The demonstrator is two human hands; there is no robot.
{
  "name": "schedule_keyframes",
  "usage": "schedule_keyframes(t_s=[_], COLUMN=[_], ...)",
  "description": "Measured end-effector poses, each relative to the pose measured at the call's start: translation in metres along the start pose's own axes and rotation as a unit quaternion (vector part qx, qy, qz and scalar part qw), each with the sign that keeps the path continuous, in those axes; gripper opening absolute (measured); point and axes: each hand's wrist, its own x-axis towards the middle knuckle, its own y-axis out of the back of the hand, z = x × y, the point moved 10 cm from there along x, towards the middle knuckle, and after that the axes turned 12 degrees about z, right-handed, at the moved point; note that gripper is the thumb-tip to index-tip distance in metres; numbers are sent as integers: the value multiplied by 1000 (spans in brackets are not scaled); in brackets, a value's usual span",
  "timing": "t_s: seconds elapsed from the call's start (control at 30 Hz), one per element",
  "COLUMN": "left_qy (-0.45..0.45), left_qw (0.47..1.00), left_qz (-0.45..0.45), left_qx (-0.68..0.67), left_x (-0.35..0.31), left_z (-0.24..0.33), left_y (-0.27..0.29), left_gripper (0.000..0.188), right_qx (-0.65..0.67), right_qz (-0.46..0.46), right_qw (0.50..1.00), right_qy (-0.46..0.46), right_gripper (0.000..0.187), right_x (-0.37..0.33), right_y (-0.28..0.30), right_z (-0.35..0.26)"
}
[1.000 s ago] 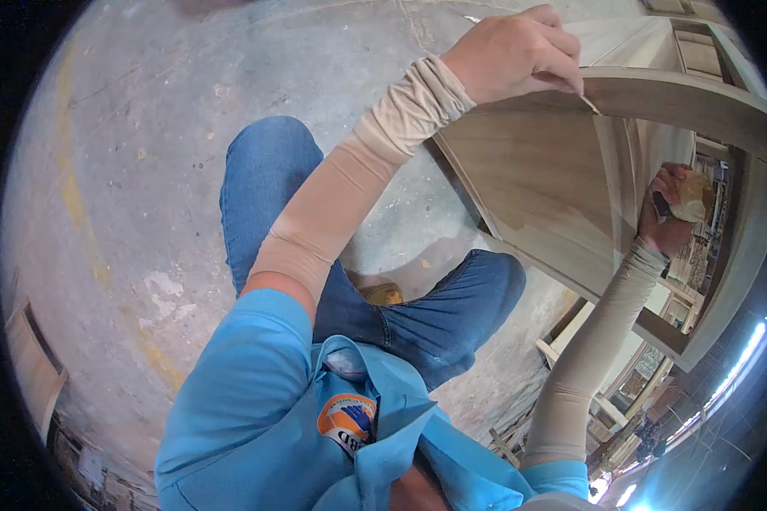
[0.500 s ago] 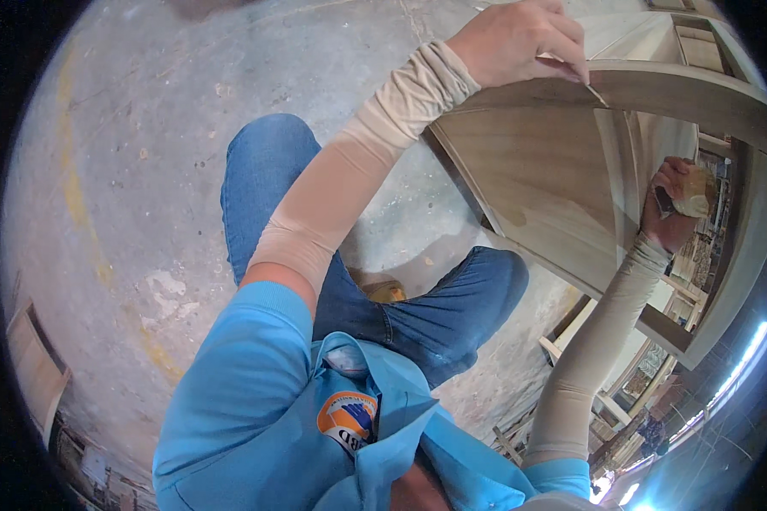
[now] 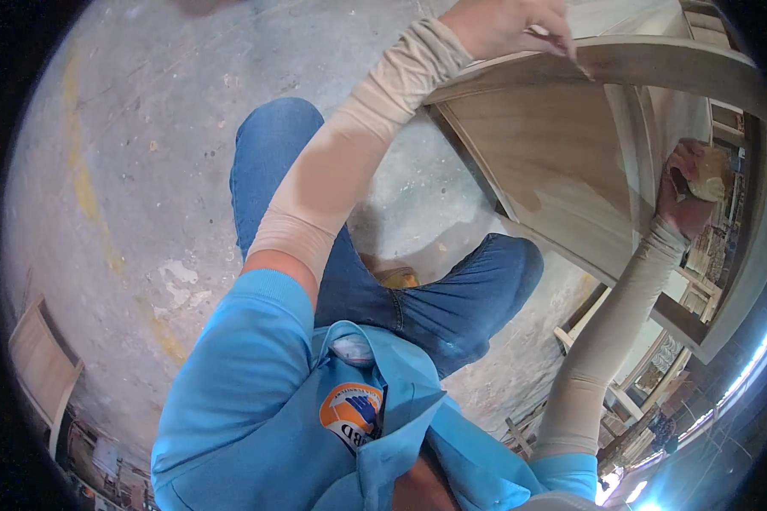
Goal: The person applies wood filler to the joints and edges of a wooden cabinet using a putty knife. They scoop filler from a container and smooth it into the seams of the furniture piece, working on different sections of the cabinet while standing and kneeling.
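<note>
My left hand [image 3: 520, 25] reaches to the top of the view, its fingers pinched round a thin, light stick [image 3: 585, 70]. The stick's tip is at the lower edge of a bare wooden rail [image 3: 665, 64], which looks curved in this view; whether it touches the wood I cannot tell. My right hand [image 3: 689, 183] is inside the wooden frame, closed round a rounded, yellowish-tan thing [image 3: 709, 176] whose kind is not clear. Behind the rail, a broad wooden panel [image 3: 537, 140] belongs to the same piece of furniture.
My jeans-clad knees [image 3: 277, 136] are bent wide over a grey concrete floor [image 3: 162, 153] with a worn yellow line [image 3: 81, 187]. A wooden panel [image 3: 44, 362] stands at the far left. Wooden frames [image 3: 648, 383] stand at the lower right.
The furniture sits higher in the view. My left hand with the stick appears further up and slightly left, and my right hand with the tan thing further up and right. Both grips look the same.
</note>
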Motion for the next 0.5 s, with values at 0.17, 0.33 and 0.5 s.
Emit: schedule_keyframes(t_s=[0.17, 0.33, 0.5], left_qy=[102, 312, 407], left_qw=[983, 935, 910], left_qz=[-139, -159, -80], left_qx=[66, 48, 27], left_x=[-53, -110, -123], left_z=[-27, -37, -16], left_y=[4, 41, 53], left_gripper=[15, 12, 17], right_qx=[-4, -8, 88], right_qz=[-14, 6, -16], right_qw=[1000, 998, 996], right_qy=[-8, -58, 32], right_gripper=[25, 37, 36], right_x=[-3, 9, -17], right_y=[1, 29, 21], right_z=[0, -6, -11])
